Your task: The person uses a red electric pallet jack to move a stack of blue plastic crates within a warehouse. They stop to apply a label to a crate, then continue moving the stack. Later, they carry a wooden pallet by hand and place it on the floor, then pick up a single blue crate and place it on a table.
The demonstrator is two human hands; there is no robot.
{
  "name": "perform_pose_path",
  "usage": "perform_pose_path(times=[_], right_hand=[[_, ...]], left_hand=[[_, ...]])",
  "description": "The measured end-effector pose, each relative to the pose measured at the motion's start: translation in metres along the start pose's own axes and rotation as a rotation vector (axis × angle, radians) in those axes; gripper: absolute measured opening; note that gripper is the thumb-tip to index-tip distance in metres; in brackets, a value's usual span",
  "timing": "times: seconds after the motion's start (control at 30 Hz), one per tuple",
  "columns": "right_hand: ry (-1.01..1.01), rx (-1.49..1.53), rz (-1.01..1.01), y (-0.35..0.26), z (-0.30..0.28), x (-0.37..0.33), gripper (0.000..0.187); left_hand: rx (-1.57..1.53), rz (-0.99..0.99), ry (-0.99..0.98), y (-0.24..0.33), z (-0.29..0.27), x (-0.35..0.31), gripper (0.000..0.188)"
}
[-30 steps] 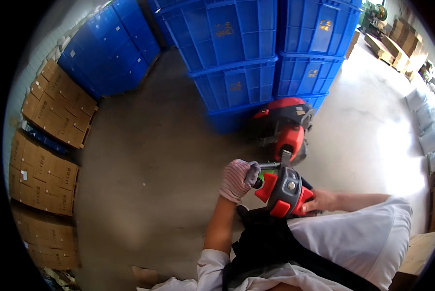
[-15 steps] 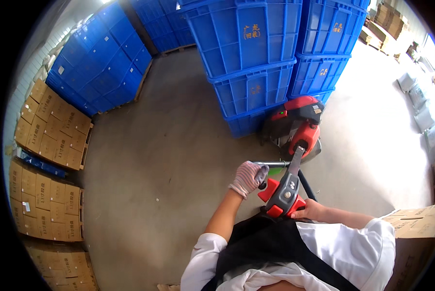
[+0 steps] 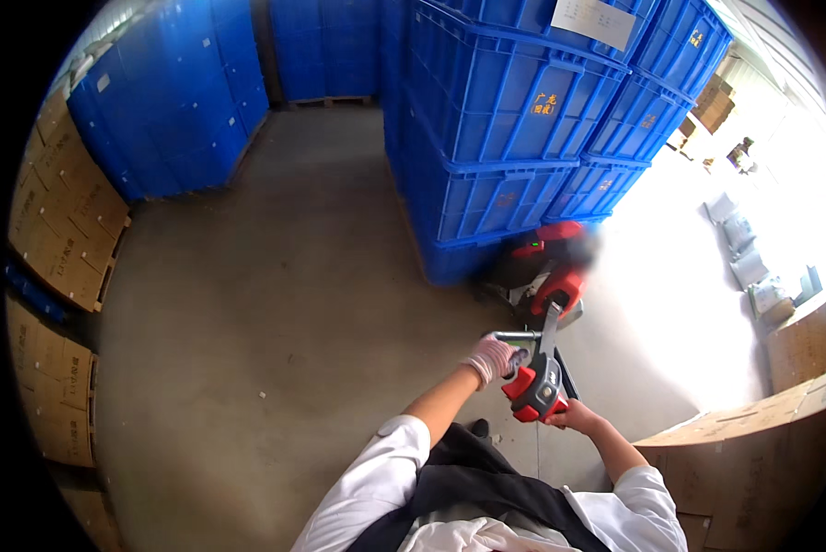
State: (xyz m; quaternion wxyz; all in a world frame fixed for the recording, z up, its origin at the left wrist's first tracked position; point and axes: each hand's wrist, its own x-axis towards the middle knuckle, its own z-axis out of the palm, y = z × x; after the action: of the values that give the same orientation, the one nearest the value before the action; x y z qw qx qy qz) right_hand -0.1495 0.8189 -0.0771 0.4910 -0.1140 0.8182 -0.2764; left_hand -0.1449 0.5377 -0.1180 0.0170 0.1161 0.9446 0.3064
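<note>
My left hand (image 3: 492, 358), in a pink-striped glove, is closed at the left side of a powered pallet truck's handle (image 3: 542, 390), next to a grey metal bar (image 3: 521, 336). My bare right hand (image 3: 578, 417) has its fingers curled round the right side of the red and grey control head. What the fingertips press is hidden. Beyond the handle stands the truck's red and black body (image 3: 558, 281). Directly in front of it is a tall stack of blue plastic crates (image 3: 514, 101), with a white sheet (image 3: 595, 20) on an upper crate.
Cardboard cartons on pallets (image 3: 68, 230) line the left side, with stacked blue crates (image 3: 164, 101) behind them. Close by my right arm are more cartons (image 3: 753, 460). White sacks (image 3: 739, 244) lie at the far right on the brightly lit floor.
The crate stack and truck have swung in view, showing more of the stack's left side. My arms reach farther forward with the handle. Cartons on the right appear nearer.
</note>
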Motion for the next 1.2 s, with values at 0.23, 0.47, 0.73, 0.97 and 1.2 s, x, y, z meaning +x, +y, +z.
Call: perform_pose_path(times=[0.23,0.47,0.73,0.97,1.2], right_hand=[[0.097,0.063,-0.041,-0.041,0.04,0.013,0.032],[0.147,0.064,-0.012,-0.055,0.058,0.033,0.037],[0.123,0.065,-0.023,-0.073,0.048,0.048,0.039],[0.114,0.159,-0.016,-0.106,0.025,0.052,0.038],[0.081,0.235,-0.097,-0.11,-0.009,0.035,0.051]], left_hand=[[0.042,-0.052,0.052,-0.037,-0.021,-0.012,0.046],[-0.017,0.018,0.202,-0.055,-0.039,-0.023,0.046],[0.006,-0.044,0.163,-0.071,-0.063,-0.006,0.037],[-0.082,-0.046,0.195,-0.074,-0.105,0.022,0.036],[-0.224,-0.112,0.237,-0.056,-0.113,0.044,0.035]])
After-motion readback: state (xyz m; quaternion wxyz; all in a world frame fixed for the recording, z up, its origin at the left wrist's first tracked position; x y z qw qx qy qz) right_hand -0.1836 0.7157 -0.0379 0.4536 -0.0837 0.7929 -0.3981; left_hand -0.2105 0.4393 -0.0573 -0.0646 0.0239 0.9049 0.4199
